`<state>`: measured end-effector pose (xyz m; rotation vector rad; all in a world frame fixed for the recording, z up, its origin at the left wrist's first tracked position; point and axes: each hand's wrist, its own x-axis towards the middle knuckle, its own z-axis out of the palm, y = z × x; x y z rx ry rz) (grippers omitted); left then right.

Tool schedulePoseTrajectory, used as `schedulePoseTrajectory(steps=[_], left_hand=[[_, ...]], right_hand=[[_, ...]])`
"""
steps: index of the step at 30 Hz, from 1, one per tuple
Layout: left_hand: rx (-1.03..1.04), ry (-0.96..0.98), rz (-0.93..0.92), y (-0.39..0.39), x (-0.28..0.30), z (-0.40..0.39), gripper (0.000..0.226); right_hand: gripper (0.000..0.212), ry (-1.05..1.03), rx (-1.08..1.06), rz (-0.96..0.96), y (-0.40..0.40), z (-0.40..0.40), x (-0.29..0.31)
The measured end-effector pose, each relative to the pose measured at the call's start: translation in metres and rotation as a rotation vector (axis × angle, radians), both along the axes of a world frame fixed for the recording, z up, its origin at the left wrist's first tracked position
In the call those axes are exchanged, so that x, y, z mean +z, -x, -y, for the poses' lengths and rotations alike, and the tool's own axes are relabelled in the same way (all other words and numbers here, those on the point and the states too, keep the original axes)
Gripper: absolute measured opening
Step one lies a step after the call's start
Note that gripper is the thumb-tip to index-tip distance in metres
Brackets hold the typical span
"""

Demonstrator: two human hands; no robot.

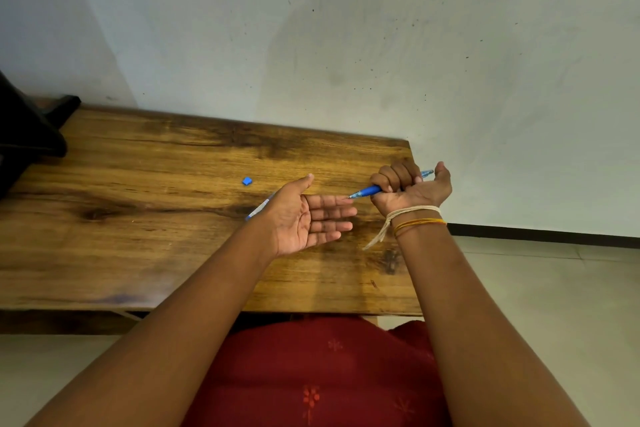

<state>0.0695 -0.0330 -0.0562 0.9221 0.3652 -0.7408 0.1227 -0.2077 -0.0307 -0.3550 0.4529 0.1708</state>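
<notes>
My right hand point(408, 189) grips a blue pen point(369, 191) in its fist above the right end of the wooden table point(156, 253). The pen's tip points left and meets the fingertips of my left hand point(308, 215). That hand is held palm up with straight fingers, holding nothing. A second pen part point(259, 209), blue and white, lies on the table and is mostly hidden behind my left hand. A small blue cap point(247, 181) lies on the wood to the left of it.
A black object point(27, 135) stands on the table's far left end. The wall point(346, 45) runs right behind the table. Pale floor tiles point(536, 288) lie to the right. Threads are tied round my right wrist point(414, 218).
</notes>
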Motion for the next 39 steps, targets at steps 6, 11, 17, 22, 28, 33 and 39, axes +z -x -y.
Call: schedulePoseTrajectory(steps=[6, 11, 17, 22, 28, 33, 39], left_hand=[[0.003, -0.004, 0.001, 0.0, 0.0, 0.0, 0.075], [0.01, -0.011, 0.002, 0.001, 0.002, 0.0, 0.074], [0.019, -0.022, -0.002, 0.001, 0.004, 0.001, 0.073], [0.016, -0.028, 0.0, 0.001, 0.004, 0.0, 0.072], [0.017, -0.037, -0.004, 0.001, 0.004, 0.0, 0.07], [0.029, -0.056, -0.02, 0.001, 0.004, 0.0, 0.068], [0.065, -0.084, -0.048, 0.001, 0.006, -0.001, 0.066]], right_hand=[[0.063, -0.005, -0.001, -0.01, 0.0, 0.0, 0.0], [0.061, 0.005, -0.006, -0.021, 0.0, 0.0, 0.001], [0.059, 0.016, -0.008, -0.018, 0.0, 0.0, 0.001], [0.056, 0.022, -0.001, -0.015, -0.002, 0.0, 0.001], [0.061, 0.008, 0.016, 0.008, -0.004, 0.001, -0.003], [0.038, 0.099, 0.04, -0.009, -0.004, -0.001, -0.003], [0.021, 0.199, 0.003, -0.185, -0.01, -0.009, -0.002]])
